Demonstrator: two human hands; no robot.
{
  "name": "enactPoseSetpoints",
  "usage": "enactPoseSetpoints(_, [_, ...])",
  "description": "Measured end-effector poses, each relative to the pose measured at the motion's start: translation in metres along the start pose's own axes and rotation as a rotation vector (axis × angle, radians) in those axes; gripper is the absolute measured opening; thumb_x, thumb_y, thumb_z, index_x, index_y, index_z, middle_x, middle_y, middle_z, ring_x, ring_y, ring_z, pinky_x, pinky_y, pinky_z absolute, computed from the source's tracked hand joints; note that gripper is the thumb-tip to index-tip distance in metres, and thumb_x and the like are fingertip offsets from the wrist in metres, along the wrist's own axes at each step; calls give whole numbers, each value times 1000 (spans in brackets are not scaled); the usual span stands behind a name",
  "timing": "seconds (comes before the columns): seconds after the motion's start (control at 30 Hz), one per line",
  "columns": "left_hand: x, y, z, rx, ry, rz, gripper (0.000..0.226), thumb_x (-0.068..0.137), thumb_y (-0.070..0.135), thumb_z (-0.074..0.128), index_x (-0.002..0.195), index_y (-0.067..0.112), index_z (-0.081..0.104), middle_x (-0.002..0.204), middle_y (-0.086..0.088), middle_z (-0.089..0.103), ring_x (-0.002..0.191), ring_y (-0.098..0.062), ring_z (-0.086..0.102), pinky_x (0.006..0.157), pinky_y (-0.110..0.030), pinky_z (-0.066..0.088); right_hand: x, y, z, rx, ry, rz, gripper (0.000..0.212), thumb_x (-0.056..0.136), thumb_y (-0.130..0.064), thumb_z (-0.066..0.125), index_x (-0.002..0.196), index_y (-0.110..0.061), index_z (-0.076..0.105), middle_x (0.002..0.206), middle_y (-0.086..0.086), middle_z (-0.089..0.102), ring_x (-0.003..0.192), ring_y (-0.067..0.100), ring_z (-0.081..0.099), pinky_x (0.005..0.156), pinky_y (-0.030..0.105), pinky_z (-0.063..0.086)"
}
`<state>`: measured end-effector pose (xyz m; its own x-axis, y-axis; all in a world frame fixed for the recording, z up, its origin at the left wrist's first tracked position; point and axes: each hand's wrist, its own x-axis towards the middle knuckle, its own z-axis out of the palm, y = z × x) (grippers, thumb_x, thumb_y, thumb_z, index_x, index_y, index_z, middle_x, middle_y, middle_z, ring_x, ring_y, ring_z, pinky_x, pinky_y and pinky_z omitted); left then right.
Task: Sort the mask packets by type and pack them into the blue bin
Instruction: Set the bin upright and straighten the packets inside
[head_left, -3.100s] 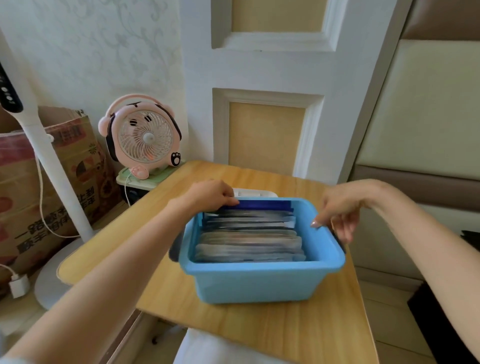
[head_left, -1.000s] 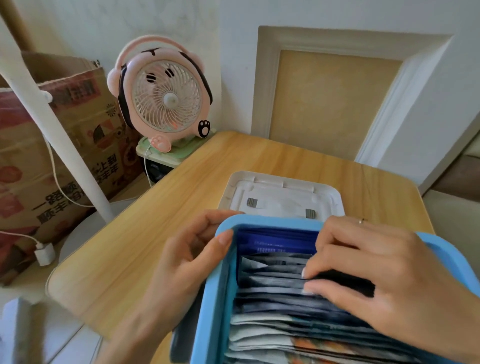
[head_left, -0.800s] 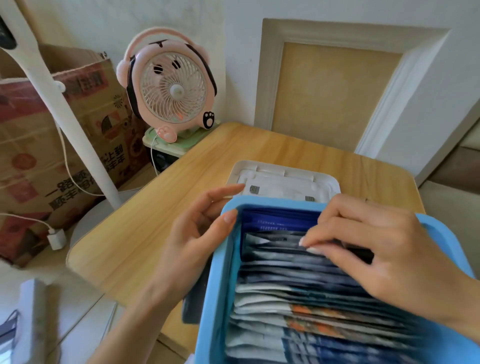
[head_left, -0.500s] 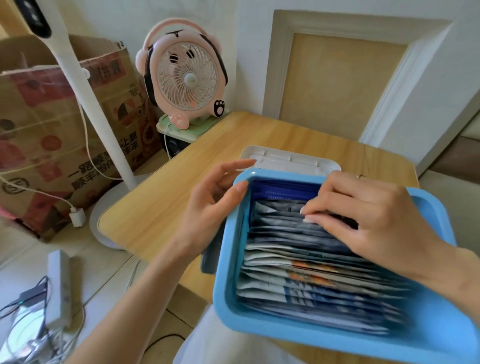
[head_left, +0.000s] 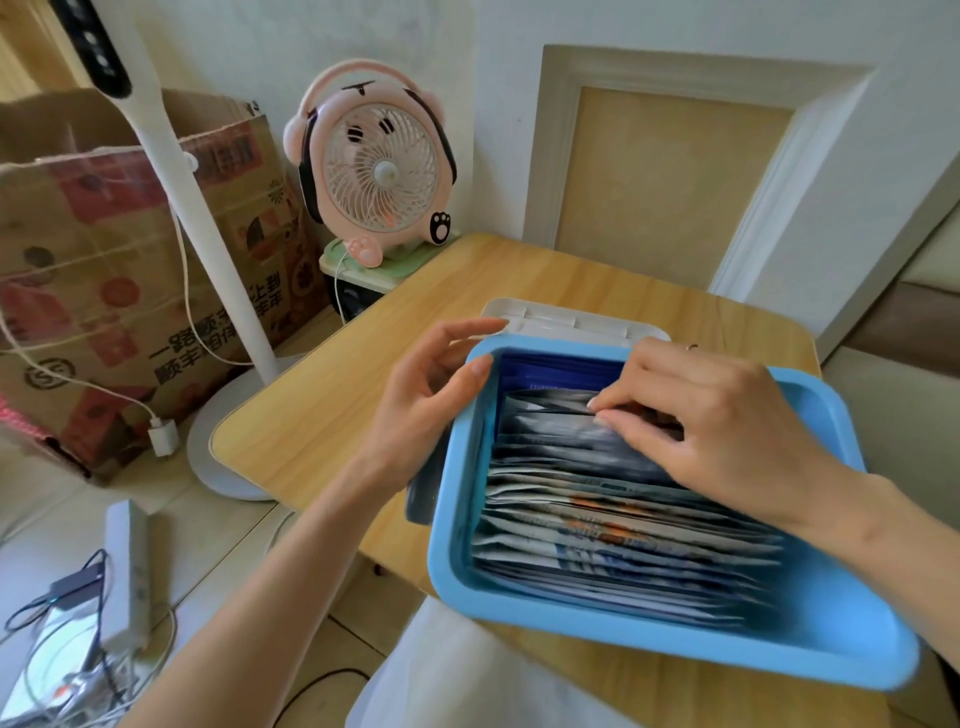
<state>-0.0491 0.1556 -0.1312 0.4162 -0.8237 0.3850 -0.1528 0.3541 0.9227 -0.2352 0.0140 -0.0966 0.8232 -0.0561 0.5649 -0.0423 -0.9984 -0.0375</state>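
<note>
The blue bin (head_left: 451, 499) sits on the wooden table (head_left: 322, 415), close to its near edge. Several mask packets (head_left: 597, 525) stand on edge in a row inside it, silver-grey ones in the middle and a dark blue packet (head_left: 550, 371) against the far wall. My right hand (head_left: 717, 436) reaches into the bin from the right, and its thumb and fingertips pinch the top edge of a packet near the back. My left hand (head_left: 421, 400) rests against the bin's left rim with relaxed fingers, the thumb lying over the rim.
A white lid (head_left: 561, 319) lies flat just behind the bin. Off the table's far left corner stand a pink fan (head_left: 382, 171), a white pole on a round base (head_left: 208, 228) and a cardboard box (head_left: 104, 270). A power strip (head_left: 127, 566) with cables lies on the floor.
My right hand went from outside the bin's right wall into the packets and keeps working along the back rows. My left hand shifted from the back packets to the left rim.
</note>
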Motion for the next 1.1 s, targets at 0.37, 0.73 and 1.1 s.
enactPoseSetpoints(0.37, [0, -2, -2, -7, -32, 11, 29, 92, 21, 51, 120, 14, 50, 108, 0, 69, 88, -19, 69, 65, -24, 55, 6, -2, 14, 99, 60, -140, 21, 83, -20, 62, 65, -10, 66, 67, -4, 55, 61, 8, 45, 52, 29, 46])
enactPoseSetpoints(0.73, [0, -5, -3, -1, -18, 7, 32, 89, 25, 52, 119, 15, 51, 109, -1, 69, 88, -18, 69, 66, -24, 55, 12, -4, 17, 96, 31, -78, 18, 79, -21, 66, 63, -12, 65, 66, -7, 56, 57, 12, 50, 52, 32, 48])
enactPoseSetpoints(1.1, [1, -5, -2, -15, 4, -15, 30, 90, 17, 48, 120, 13, 51, 107, -5, 70, 86, -20, 69, 65, -26, 55, 6, 1, 0, 266, -59, -4, 19, 81, -38, 63, 87, -21, 70, 83, -9, 57, 72, 3, 51, 64, 24, 46])
